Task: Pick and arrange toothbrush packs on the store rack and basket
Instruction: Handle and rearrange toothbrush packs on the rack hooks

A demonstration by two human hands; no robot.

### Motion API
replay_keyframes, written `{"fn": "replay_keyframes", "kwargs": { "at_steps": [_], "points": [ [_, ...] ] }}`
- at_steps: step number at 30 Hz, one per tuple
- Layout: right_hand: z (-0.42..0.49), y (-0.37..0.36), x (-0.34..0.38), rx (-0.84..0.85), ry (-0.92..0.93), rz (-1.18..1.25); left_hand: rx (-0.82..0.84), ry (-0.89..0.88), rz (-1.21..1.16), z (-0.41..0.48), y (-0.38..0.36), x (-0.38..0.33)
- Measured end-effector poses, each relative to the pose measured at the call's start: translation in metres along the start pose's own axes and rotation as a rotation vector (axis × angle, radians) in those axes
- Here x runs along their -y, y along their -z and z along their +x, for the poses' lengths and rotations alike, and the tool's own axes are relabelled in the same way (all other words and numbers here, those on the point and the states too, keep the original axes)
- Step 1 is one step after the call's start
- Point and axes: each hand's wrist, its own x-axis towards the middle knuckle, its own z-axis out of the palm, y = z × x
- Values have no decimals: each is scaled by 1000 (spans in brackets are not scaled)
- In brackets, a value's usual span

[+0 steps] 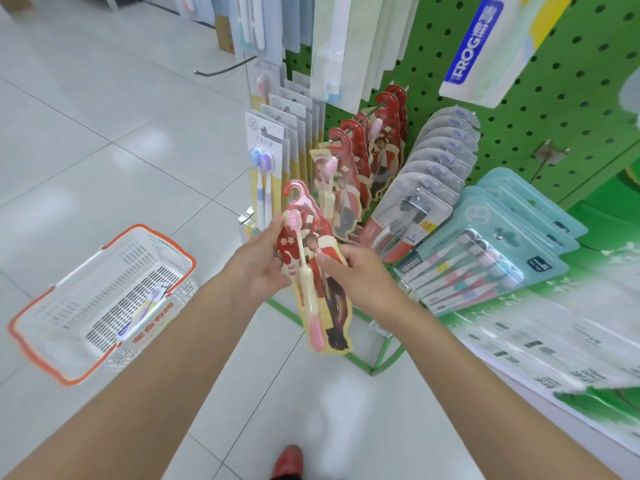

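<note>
Where the tiled floor opens out at the near left, a white basket [149, 230] with an orange rim stands well apart from the display, and through its slotted wall a purple toothbrush pack [145, 310] shows only as a blurred shape lying on the bottom. Further right and far, a bare metal hook [225, 69] juts out, with white-carded packs [265, 161] of purple brushes hanging below it, the ones behind almost fully covered by the front one. In the middle, the left hand [263, 268] grips the left edge of a red toothbrush pack [325, 299], thumb on the front and fingers hidden behind the card. The right hand [360, 275] pinches the pack's right edge, its fingertips also out of sight behind it. The pack is held upright in the air, just in front of the rack's near corner; two hook-shaped tops peek above it, so more than one card may be stacked, though the count cannot be told. A red shoe [287, 460] is cut off at the bottom edge. Matching red packs [349, 157] hang on the green pegboard rack [519, 133], then overlapping grey packs [433, 174] and teal packs [485, 258]. At the near right, the shelf front is too smeared to read.
</note>
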Motion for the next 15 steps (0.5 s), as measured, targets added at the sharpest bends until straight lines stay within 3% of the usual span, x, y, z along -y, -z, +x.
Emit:
{"fn": "replay_keyframes", "kwargs": {
  "at_steps": [11, 15],
  "points": [
    [-19, -3, -16, 89, -94, 103, -100, 214, -96, 2, 4, -4],
    [-24, -8, -16, 246, -197, 191, -85, 169, -238, 4, 11, -4]
  ]
}}
